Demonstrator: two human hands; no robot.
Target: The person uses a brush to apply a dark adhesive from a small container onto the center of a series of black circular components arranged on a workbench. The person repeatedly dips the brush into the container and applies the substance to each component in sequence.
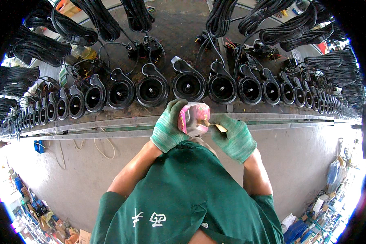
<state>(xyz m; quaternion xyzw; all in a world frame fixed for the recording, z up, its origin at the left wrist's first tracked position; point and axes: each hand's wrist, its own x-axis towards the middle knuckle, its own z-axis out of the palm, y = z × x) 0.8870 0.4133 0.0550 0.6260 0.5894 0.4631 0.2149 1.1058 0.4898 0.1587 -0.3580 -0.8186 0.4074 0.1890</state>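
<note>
Pump housings [188,84] — black, round, each with a shaft stub in its open centre and a curved outlet at the top — stand side by side in one long row on the conveyor bench [110,129], from 9 o'clock across to 3 o'clock of the view. All of them show bare open mouths; none that I can see carries a cover or a fitted part, so by the look of it the row is at an early stage, with the whole line left to work through. Bundles of black cable [40,46] hang and lie beyond the housings, toward 12 o'clock.

Both hands wear green knitted gloves and meet just below the centre housing, close to the person's chest. The left hand [166,128] is wrapped around a small pink container [193,118], fingers curled over its top and left side, holding it tilted. The right hand [234,138] sits at 3 o'clock of the container, just beside it, fingers drawn together and pinching a thin pale tan stick-like piece [219,127] whose tip reaches the container's side — whether it goes inside I cannot tell. The container is held above the bench's near edge, near the housing at 12 o'clock but not touching it.
</note>
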